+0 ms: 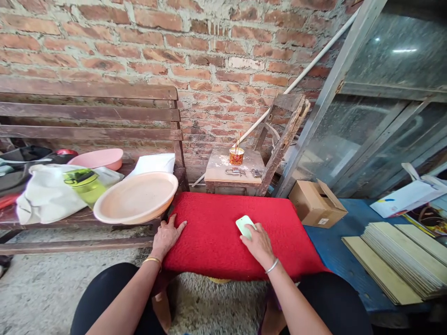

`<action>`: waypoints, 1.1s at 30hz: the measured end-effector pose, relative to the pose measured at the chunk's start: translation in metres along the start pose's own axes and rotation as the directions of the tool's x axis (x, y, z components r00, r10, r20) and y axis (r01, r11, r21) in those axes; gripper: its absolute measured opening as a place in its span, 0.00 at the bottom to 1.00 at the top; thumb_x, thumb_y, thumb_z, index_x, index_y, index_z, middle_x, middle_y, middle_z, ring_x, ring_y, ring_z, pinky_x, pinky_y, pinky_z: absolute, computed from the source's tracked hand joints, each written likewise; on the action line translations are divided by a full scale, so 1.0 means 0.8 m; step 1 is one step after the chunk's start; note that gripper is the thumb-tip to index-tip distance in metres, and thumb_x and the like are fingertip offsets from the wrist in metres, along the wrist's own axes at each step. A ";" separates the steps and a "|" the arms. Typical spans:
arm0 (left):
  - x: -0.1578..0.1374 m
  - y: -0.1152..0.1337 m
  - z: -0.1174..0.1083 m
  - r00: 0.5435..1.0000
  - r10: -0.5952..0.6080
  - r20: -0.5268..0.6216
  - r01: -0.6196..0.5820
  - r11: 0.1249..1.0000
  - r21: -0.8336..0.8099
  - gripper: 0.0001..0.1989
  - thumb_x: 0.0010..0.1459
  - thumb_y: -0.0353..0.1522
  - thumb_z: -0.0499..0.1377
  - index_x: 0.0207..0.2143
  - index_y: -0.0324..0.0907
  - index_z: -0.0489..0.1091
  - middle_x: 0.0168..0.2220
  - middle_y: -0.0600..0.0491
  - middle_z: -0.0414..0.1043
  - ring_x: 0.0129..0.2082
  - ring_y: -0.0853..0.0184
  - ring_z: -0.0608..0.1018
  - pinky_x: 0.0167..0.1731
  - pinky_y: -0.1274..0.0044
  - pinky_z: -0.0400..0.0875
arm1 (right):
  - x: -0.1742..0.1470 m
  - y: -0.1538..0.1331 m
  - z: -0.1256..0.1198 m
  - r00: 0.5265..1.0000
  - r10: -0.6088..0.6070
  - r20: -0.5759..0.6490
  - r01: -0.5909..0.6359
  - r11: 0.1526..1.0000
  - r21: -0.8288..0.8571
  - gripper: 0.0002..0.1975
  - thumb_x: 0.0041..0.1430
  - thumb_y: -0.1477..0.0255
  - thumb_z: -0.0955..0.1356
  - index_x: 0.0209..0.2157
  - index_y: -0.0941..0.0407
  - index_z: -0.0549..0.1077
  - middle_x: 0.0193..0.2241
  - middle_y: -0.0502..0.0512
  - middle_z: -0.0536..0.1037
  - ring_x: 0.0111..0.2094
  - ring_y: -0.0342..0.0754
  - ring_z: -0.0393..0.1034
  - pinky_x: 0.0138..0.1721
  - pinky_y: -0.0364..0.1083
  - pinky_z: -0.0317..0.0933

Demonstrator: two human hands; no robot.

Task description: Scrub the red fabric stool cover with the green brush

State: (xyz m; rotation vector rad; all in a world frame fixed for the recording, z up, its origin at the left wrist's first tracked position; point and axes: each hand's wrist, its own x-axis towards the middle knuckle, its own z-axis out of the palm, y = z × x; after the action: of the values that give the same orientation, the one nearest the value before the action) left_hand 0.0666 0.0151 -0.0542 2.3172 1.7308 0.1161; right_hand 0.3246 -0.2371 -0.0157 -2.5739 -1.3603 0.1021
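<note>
A red fuzzy cloth (213, 232) covers a small table in front of my knees. My left hand (166, 237) rests on the cloth's left edge, fingers spread, with nothing in it. On the right half of the cloth, my right hand (257, 242) grips a pale green flat object (245, 225) with rounded corners. It lies against the cloth; its underside is hidden, so I cannot tell its kind. A bracelet circles each wrist.
A bench on the left bears a peach basin (136, 197), a green bottle (84, 184) and a pink basin (99, 159). Behind, a chair (220, 173) holds a patterned cup (236, 156) and padlocks (233, 171). At right are a cardboard box (316, 204) and stacked boards (398, 256).
</note>
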 end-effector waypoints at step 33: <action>-0.001 0.001 -0.004 1.000 -0.004 0.021 0.005 1.000 -0.030 0.39 0.63 0.56 0.44 0.68 0.45 0.54 0.52 0.36 0.66 0.53 0.44 0.75 0.52 0.57 0.68 | -0.059 0.122 -0.021 0.991 0.123 0.043 -0.127 0.988 0.092 0.22 0.59 0.61 0.66 0.54 0.48 0.74 0.42 0.54 0.74 0.45 0.51 0.73 0.47 0.47 0.66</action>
State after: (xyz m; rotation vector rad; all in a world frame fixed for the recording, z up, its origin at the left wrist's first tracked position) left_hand 0.0666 0.0147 -0.0509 2.2855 1.7128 0.1157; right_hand 0.3791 -0.3319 -0.0244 -2.5878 -1.1753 0.2306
